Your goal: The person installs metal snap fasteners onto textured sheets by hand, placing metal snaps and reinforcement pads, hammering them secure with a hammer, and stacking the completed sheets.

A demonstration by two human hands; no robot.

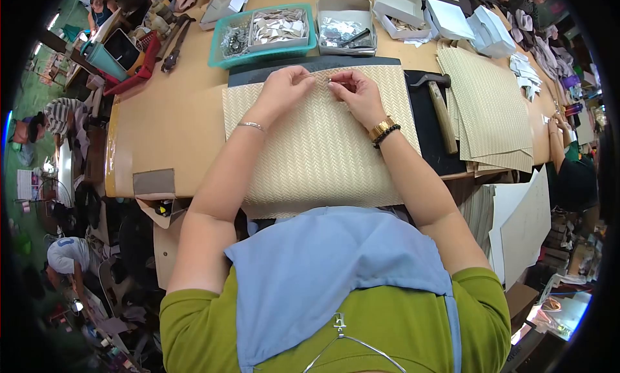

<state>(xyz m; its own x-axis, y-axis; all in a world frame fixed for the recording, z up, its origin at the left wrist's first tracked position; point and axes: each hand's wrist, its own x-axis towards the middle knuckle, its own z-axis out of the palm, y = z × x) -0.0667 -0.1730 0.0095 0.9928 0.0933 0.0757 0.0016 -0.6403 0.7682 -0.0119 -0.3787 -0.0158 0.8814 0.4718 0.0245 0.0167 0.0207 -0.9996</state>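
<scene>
A cream woven sheet with a herringbone pattern (310, 147) lies in front of me, its near end hanging over the table edge. Over the far part of this sheet is my left hand (287, 90), fingers curled and thumb against them; what they hold, if anything, is hidden. My right hand (359, 96) pinches close beside it, with a tiny object at the fingertips too small to name. A hammer (442, 118) with a wooden handle rests to the right on a black mat (421, 131).
Beyond the sheet stand a teal basket (218, 58) with small pieces and a white box (328, 49) holding plastic bags and a dark tool. More woven sheets (494, 108) are stacked at right. Pincers (175, 47) and a red tray (139, 78) sit at left. People work on both sides.
</scene>
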